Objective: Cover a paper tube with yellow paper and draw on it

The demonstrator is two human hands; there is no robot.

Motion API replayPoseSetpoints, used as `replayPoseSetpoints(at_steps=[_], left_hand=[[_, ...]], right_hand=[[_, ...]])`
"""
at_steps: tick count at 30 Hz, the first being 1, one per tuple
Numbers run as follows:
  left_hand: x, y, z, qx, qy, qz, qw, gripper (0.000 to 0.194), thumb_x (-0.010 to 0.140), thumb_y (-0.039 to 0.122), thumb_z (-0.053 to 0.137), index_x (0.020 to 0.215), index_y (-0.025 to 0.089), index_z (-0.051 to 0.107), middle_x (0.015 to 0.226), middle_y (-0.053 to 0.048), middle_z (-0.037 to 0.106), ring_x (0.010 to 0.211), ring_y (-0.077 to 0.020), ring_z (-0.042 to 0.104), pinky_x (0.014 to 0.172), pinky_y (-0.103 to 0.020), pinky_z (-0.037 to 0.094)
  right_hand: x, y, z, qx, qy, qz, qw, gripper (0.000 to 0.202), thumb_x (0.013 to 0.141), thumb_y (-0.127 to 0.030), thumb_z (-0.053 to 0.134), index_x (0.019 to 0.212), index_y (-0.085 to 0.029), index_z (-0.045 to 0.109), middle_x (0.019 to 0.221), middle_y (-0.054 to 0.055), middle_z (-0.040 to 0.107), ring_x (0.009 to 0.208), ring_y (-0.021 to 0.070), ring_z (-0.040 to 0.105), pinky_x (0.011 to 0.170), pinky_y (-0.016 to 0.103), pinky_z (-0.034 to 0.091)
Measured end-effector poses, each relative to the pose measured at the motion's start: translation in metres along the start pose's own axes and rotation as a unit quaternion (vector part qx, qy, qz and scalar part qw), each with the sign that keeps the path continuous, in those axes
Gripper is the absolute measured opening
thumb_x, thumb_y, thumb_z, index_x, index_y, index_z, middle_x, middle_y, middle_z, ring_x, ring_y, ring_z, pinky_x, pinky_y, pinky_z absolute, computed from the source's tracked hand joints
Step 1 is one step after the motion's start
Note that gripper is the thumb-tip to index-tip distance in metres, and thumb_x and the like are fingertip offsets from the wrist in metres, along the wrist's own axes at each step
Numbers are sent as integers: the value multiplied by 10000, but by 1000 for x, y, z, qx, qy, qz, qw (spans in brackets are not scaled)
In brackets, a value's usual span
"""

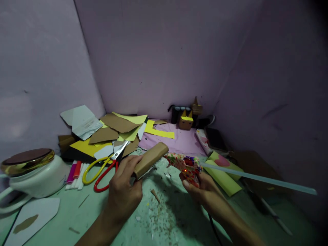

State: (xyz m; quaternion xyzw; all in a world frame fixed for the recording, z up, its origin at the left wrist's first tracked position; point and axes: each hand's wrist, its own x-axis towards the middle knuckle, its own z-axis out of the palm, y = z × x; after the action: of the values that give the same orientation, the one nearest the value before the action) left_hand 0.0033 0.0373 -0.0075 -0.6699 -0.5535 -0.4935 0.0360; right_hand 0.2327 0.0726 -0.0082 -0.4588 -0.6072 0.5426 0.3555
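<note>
Over bench (pixel 79 215), well short of back edge: left hand (pixel 125 186), fingers clasping cardboard piece (pixel 151 160); right hand (pixel 205 188), fingers round glue gun (pixel 186 166), tip close by. Slip could burn left fingers; protruding glue stick (pixel 258 176) could snag.

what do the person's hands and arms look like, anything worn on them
The left hand and right hand are ungloved. The left forearm and right forearm are bare where visible; no sleeve, watch or bracelet shows.

Lilac walls (pixel 164 54) — smudged, meeting at corners, dim light, green tabletop (pixel 82 215)
</note>
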Motion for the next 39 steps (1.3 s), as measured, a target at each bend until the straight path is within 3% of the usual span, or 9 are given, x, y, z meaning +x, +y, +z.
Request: replayPoseSetpoints(at_steps=[8,15,25,30,35,39], left_hand=[[0,0,0,6,-1,2,1000,524,704,4,536,1188,204,551,1171,-101,594,1099,-250,571,949,-420,497],[0,1,-1,8,-8,4,1000,555,682,-29,509,1182,208,550,1165,-94,593,1096,-238,571,938,-396,503],[-1,-1,0,12,-5,11,1000,534,700,-10,512,1181,219,552,1161,-86,594,1099,-230,571,944,-391,503],[0,0,0,-1,-1,1,1000,504,712,8,532,1170,216,560,1164,-90,597,1101,-226,571,933,-380,511],[1,-1,-1,-20,-1,-30,999,463,720,54,552,1159,200,580,1152,-110,617,1067,-245,590,915,-427,518],[3,-3,-2,-71,-17,-128,989,442,675,132,602,1110,211,629,1084,-104,668,951,-279,640,811,-463,553]], right_hand=[[-1,-6,-1,0,0,15,1000,333,725,-474,633,677,-221,422,525,-86,295,453,82,234,426,239,178],[0,-4,1,1,42,8,999,331,685,-471,660,662,-216,451,506,-81,330,453,89,266,425,242,199],[0,-6,-1,-11,17,13,1000,314,709,-444,636,657,-221,422,529,-79,317,462,88,247,441,246,194],[2,-1,-1,-10,54,15,998,286,703,-445,652,741,-209,495,547,-70,380,462,100,299,435,244,228],[5,0,-6,38,65,10,997,323,719,-497,633,788,-196,539,469,-77,394,400,100,308,393,241,220],[12,2,-11,102,119,33,987,332,704,-486,669,773,-200,516,548,-55,498,434,99,415,416,229,295]])
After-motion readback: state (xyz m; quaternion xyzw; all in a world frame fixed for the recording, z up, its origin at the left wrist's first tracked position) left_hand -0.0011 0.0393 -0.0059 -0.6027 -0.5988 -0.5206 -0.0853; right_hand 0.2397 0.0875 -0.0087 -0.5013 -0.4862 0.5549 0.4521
